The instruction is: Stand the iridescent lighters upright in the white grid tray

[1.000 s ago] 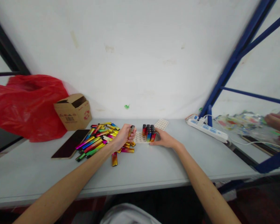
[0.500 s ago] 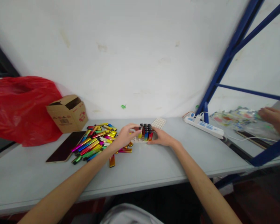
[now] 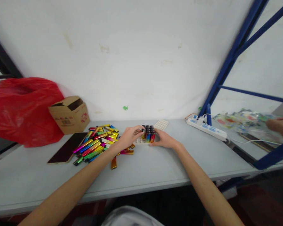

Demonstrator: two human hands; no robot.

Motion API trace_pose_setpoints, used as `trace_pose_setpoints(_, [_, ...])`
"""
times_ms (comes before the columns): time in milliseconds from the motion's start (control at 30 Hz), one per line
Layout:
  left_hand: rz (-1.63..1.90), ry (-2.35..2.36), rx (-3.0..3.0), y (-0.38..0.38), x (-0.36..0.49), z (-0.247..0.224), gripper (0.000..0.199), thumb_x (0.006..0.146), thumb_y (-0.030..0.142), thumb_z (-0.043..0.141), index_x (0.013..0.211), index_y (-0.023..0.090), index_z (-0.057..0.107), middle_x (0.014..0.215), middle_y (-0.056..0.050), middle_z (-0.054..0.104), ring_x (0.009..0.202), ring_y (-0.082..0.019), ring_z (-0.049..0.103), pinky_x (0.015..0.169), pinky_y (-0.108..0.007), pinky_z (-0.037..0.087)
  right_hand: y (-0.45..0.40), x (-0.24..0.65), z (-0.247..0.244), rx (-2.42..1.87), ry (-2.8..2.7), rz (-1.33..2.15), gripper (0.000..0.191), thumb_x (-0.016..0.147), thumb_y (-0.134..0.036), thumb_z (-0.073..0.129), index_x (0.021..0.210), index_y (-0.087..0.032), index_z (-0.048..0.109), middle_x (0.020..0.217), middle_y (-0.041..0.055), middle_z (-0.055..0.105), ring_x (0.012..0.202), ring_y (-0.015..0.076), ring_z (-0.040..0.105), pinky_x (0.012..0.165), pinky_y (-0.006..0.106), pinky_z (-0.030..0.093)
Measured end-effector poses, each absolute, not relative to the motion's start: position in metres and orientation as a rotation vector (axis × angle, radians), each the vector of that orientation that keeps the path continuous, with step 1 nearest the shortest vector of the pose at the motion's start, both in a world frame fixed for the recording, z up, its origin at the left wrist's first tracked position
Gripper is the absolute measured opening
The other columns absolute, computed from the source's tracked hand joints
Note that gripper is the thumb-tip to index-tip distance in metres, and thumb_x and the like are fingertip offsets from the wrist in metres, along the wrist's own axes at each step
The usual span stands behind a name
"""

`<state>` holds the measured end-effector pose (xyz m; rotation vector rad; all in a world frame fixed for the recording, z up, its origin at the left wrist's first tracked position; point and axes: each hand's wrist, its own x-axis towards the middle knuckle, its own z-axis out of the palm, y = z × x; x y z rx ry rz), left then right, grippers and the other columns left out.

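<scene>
Several shiny lighters [image 3: 150, 135] with black tops stand upright in rows in a white tray [image 3: 139, 142] with round holes. My right hand [image 3: 164, 138] curves around the right side of this group, thumb low at the front and fingers behind. At the left of the rows, my left hand [image 3: 129, 137] pinches a yellow lighter [image 3: 143, 136] by its black top, upright over the tray or in it; its lower end is hard to make out. Beside my left forearm lies a loose pile of metallic-coloured lighters [image 3: 94, 146].
A second white tray [image 3: 161, 125] lies behind my right hand. To the left are a dark phone [image 3: 67, 149], a cardboard box [image 3: 72, 116] and a red bag [image 3: 28, 113]. A power strip [image 3: 206, 128] sits right, near a blue frame [image 3: 223, 73]. Beyond it is another person's hand [image 3: 279, 127].
The yellow lighter in my left hand has moved slightly right and down against the standing rows. My right hand stays in place. The other person's hand has moved a little right and down.
</scene>
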<state>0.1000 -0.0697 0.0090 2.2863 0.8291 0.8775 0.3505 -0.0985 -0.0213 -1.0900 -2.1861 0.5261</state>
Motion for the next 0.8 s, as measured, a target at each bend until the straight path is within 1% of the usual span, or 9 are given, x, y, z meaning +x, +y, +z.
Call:
trace_pose_setpoints(67, [0.872, 0.845, 2.268, -0.071, 0.1, 0.008, 0.034, 0.094, 0.039, 0.058, 0.124, 0.024, 0.06, 0.097, -0.005, 0.078, 0.089, -0.02, 0.075, 0.084, -0.031, 0.057, -0.099, 0.35, -0.021, -1.087, -2.188, 0.534, 0.078, 0.072, -0.044, 0.086, 0.138, -0.018, 0.053, 0.135, 0.0141, 0.063, 0.121, 0.0324, 0.061, 0.107, 0.048, 0.046])
trace_pose_setpoints(133, [0.865, 0.861, 2.301, -0.07, 0.097, 0.011, 0.036, 0.093, 0.042, 0.06, 0.124, 0.026, 0.057, 0.096, -0.004, 0.078, 0.087, -0.02, 0.074, 0.082, -0.031, 0.057, -0.099, 0.35, -0.021, -1.092, -2.189, 0.528, 0.079, 0.072, -0.045, 0.086, 0.138, -0.017, 0.053, 0.135, 0.0147, 0.063, 0.121, 0.0325, 0.061, 0.107, 0.048, 0.046])
trace_pose_setpoints(267, [0.848, 1.04, 2.445, -0.057, 0.072, 0.027, 0.034, 0.088, 0.047, 0.064, 0.111, 0.023, 0.062, 0.093, -0.005, 0.078, 0.086, -0.021, 0.072, 0.084, -0.033, 0.055, -0.099, 0.351, -0.022, -1.136, -2.193, 0.5, 0.079, 0.072, -0.047, 0.086, 0.137, -0.015, 0.053, 0.134, 0.0163, 0.063, 0.12, 0.0334, 0.061, 0.106, 0.05, 0.046])
trace_pose_setpoints(333, [0.801, 1.193, 2.531, -0.045, 0.049, 0.036, 0.029, 0.089, 0.045, 0.06, 0.103, 0.021, 0.068, 0.095, -0.007, 0.078, 0.089, -0.023, 0.072, 0.089, -0.035, 0.053, -0.099, 0.351, -0.023, -1.147, -2.191, 0.495, 0.079, 0.072, -0.048, 0.086, 0.136, -0.015, 0.054, 0.134, 0.0166, 0.063, 0.12, 0.0338, 0.061, 0.106, 0.051, 0.046])
trace_pose_setpoints(400, [0.734, 1.37, 2.548, -0.032, 0.022, 0.042, 0.029, 0.088, 0.042, 0.056, 0.099, 0.02, 0.072, 0.101, -0.01, 0.078, 0.094, -0.026, 0.072, 0.092, -0.036, 0.052, -0.098, 0.351, -0.024, -1.169, -2.182, 0.489, 0.08, 0.071, -0.049, 0.086, 0.136, -0.015, 0.054, 0.134, 0.0175, 0.063, 0.12, 0.0348, 0.061, 0.107, 0.052, 0.046])
trace_pose_setpoints(500, [0.567, 1.585, 2.537, -0.017, -0.014, 0.044, 0.03, 0.079, 0.037, 0.06, 0.096, 0.018, 0.076, 0.109, -0.013, 0.077, 0.105, -0.031, 0.07, 0.098, -0.036, 0.049, -0.097, 0.352, -0.027, -1.201, -2.174, 0.489, 0.083, 0.07, -0.051, 0.086, 0.137, -0.014, 0.054, 0.136, 0.019, 0.062, 0.122, 0.0361, 0.06, 0.108, 0.054, 0.044])
trace_pose_setpoints(600, [0.488, 1.673, 2.482, -0.01, -0.033, 0.04, 0.036, 0.07, 0.027, 0.058, 0.1, 0.021, 0.078, 0.115, -0.01, 0.077, 0.113, -0.03, 0.067, 0.102, -0.033, 0.047, -0.096, 0.353, -0.029, -1.197, -2.165, 0.493, 0.086, 0.069, -0.051, 0.087, 0.139, -0.015, 0.053, 0.138, 0.0189, 0.061, 0.125, 0.0365, 0.059, 0.11, 0.055, 0.042])
trace_pose_setpoints(700, [0.413, 1.668, 2.425, -0.009, -0.035, 0.035, 0.032, 0.067, 0.025, 0.057, 0.09, 0.022, 0.079, 0.103, -0.01, 0.079, 0.1, -0.029, 0.07, 0.093, -0.032, 0.05, -0.095, 0.354, -0.029, -1.193, -2.16, 0.494, 0.087, 0.069, -0.051, 0.087, 0.139, -0.015, 0.052, 0.137, 0.0195, 0.061, 0.126, 0.0369, 0.058, 0.112, 0.056, 0.041])
trace_pose_setpoints(800, [0.496, 1.673, 2.373, -0.01, -0.031, 0.033, 0.022, 0.069, 0.03, 0.059, 0.076, 0.023, 0.078, 0.084, -0.008, 0.079, 0.086, -0.028, 0.071, 0.083, -0.031, 0.051, -0.096, 0.353, -0.029, -1.205, -2.174, 0.493, 0.087, 0.07, -0.052, 0.086, 0.14, -0.014, 0.051, 0.138, 0.0204, 0.06, 0.126, 0.0369, 0.058, 0.111, 0.056, 0.042])
